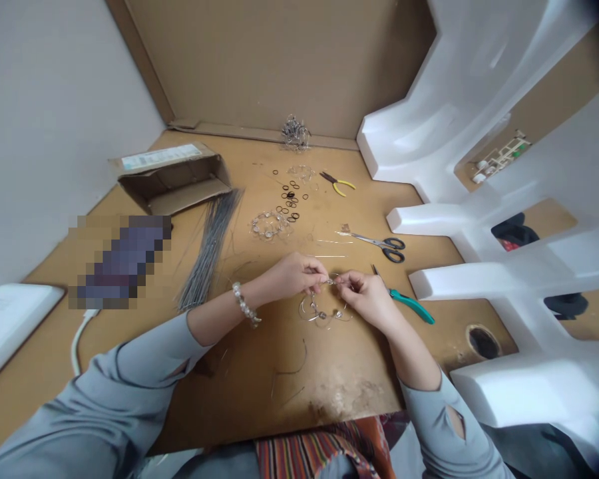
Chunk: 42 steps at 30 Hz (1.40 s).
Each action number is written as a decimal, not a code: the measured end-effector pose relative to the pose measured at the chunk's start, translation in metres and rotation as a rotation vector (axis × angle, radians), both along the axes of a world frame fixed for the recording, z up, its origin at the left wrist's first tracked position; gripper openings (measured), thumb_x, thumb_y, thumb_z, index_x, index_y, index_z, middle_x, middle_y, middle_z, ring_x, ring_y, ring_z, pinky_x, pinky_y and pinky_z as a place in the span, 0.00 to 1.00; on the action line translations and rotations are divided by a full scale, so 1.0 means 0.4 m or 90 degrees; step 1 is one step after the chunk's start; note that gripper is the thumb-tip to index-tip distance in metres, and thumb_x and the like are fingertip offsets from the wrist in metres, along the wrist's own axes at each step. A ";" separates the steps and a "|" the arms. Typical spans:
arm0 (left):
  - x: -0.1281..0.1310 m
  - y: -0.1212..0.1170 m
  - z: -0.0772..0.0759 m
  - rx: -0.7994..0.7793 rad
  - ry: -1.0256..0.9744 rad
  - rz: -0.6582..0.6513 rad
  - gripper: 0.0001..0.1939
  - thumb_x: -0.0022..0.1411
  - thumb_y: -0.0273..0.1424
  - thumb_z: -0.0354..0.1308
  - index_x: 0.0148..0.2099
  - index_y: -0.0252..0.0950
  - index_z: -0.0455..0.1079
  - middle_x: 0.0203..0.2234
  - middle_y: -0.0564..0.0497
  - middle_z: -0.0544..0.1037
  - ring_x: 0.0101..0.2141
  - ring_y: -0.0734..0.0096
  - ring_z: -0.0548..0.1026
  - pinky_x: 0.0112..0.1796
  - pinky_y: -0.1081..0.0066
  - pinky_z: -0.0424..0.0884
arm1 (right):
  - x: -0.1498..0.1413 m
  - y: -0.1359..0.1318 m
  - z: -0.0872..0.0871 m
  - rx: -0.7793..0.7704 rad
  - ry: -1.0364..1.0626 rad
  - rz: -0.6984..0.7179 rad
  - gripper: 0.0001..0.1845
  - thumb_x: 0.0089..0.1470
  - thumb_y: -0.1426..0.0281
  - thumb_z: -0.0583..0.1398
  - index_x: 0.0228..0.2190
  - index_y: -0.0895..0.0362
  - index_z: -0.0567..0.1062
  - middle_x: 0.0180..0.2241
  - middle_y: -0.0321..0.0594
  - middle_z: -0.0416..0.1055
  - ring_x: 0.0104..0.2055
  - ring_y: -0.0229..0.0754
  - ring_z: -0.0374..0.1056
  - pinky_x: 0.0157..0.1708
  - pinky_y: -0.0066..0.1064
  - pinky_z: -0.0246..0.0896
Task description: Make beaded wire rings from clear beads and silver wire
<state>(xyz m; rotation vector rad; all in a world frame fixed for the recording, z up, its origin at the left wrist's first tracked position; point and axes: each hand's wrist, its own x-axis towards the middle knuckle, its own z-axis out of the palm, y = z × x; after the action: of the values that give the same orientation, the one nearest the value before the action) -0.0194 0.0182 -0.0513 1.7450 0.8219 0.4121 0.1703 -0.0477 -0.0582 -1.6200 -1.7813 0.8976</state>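
Note:
My left hand (294, 273) and my right hand (367, 296) meet over the middle of the brown cardboard worktop (329, 372). Both pinch a thin wire loop with clear beads (322, 309) that hangs just above the board. Fingertips of the two hands almost touch at the top of the loop. A beaded bracelet (244, 305) sits on my left wrist. Teal-handled pliers (409, 305) lie right beside my right hand.
Scissors (382, 243), yellow-handled pliers (340, 184), several small black rings (290, 198), a finished bead ring (269, 225), a bundle of grey wires (210, 246) and a wire tangle (295, 133) lie beyond. An open carton (172, 174) stands left, white foam blocks (479, 133) right.

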 end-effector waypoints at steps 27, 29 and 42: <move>0.001 -0.016 0.022 0.308 0.082 0.008 0.07 0.59 0.28 0.52 0.34 0.34 0.71 0.27 0.52 0.75 0.28 0.75 0.70 0.31 0.75 0.62 | -0.003 -0.004 0.002 0.011 -0.005 -0.011 0.06 0.44 0.72 0.56 0.24 0.58 0.73 0.21 0.34 0.71 0.22 0.33 0.64 0.25 0.24 0.59; 0.002 -0.015 0.026 0.359 0.087 -0.011 0.07 0.60 0.27 0.51 0.34 0.34 0.71 0.29 0.52 0.75 0.30 0.74 0.70 0.33 0.75 0.62 | -0.001 -0.004 0.001 0.007 -0.002 -0.007 0.06 0.44 0.72 0.55 0.24 0.58 0.73 0.21 0.34 0.72 0.23 0.34 0.65 0.26 0.24 0.59; 0.012 -0.045 0.018 0.365 0.159 0.026 0.06 0.59 0.25 0.50 0.31 0.33 0.67 0.26 0.53 0.72 0.27 0.74 0.67 0.30 0.74 0.60 | -0.005 0.001 -0.009 -0.085 0.050 -0.042 0.06 0.42 0.72 0.55 0.24 0.58 0.72 0.20 0.34 0.72 0.17 0.32 0.63 0.20 0.23 0.59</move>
<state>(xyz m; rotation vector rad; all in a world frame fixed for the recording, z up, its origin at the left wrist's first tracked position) -0.0147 0.0001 -0.0442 2.3494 0.9805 0.4969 0.1685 -0.0471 -0.0618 -1.6927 -1.6348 1.0543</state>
